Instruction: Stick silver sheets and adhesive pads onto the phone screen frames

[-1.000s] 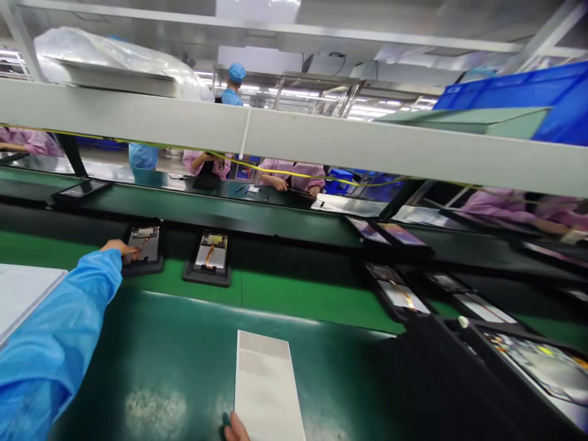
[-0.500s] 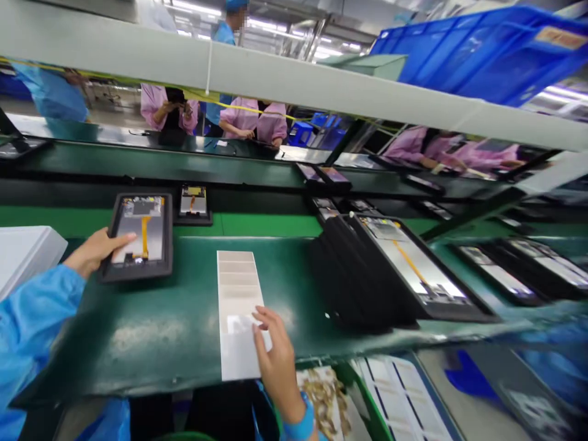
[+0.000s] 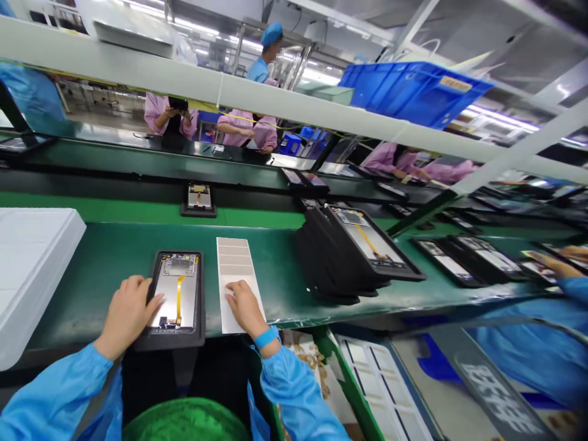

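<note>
An opened tablet (image 3: 171,297), its inner side up with an orange ribbon cable and a circuit board showing, lies at the bench's front edge. My left hand (image 3: 131,312) grips its left side, thumb over the rim. Just right of it lies a white sheet of pale beige labels (image 3: 234,251). On the lower part of this sheet rests my right hand (image 3: 247,309), fingers bent together with their tips at the surface. Whether a label is between those fingertips is hidden.
A stack of opened tablets in black frames (image 3: 367,245) stands to the right on the green bench (image 3: 275,269). White foam trays (image 3: 41,275) sit at left. Another tablet (image 3: 199,199) lies on the green strip behind. A co-worker's hand (image 3: 551,263) shows at far right.
My left hand has brought the tablet nearer and to the right, laying it beside the label sheet. My right hand has moved further up the sheet, its fingers now closer together. The view has shifted.
</note>
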The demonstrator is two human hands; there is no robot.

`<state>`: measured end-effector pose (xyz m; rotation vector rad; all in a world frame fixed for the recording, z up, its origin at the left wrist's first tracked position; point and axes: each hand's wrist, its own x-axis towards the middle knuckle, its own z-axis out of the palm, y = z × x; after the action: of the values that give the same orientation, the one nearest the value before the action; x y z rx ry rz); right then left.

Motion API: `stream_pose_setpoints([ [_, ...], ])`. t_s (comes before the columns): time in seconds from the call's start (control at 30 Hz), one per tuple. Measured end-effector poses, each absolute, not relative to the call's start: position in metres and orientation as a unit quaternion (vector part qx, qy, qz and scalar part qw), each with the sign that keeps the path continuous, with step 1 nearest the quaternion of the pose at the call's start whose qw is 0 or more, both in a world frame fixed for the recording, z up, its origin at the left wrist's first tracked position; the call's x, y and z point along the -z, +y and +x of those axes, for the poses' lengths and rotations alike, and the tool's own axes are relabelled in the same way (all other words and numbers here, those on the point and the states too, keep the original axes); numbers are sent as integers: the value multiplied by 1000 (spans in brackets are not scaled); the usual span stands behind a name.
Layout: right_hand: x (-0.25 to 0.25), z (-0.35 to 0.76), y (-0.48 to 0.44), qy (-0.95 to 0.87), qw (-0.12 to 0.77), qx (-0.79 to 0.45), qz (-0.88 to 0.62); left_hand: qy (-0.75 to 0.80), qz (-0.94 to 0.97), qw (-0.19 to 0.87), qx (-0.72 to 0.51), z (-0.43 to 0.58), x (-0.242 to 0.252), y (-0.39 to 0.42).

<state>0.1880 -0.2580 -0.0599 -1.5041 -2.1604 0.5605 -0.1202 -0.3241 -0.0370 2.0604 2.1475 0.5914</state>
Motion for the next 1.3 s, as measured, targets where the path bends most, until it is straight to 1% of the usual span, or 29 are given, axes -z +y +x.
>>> stream_pose_setpoints([
  [0.07,63,186,-257,-778,218,-189,-558,627,746,33,-222,-96,32,-328],
  [0.2,65,183,-255,-773,216,-184,-567,471,851,71,-220,-30,31,-333],
  [0.37,67,178,-261,-771,230,-171,-569,388,899,99,-176,8,49,-335],
  [0.5,67,173,-272,-778,252,-155,-555,386,902,106,-161,7,59,-336],
  [0.6,65,174,-274,-768,299,-177,-538,386,904,111,-147,6,55,-337],
  [0.7,54,181,-270,-746,349,-239,-515,393,902,115,-139,8,50,-337],
  [0.87,16,171,-253,-673,408,-378,-487,388,900,120,-161,7,49,-339],
  [0.93,7,150,-242,-675,402,-411,-463,383,896,127,-187,-1,45,-341],
  [1.03,11,109,-225,-707,364,-429,-429,411,873,120,-233,-29,35,-344],
  [1.17,36,63,-204,-746,311,-392,-439,497,823,79,-262,-78,29,-342],
  [1.3,54,43,-192,-752,293,-363,-465,549,790,36,-270,-110,39,-330],
])
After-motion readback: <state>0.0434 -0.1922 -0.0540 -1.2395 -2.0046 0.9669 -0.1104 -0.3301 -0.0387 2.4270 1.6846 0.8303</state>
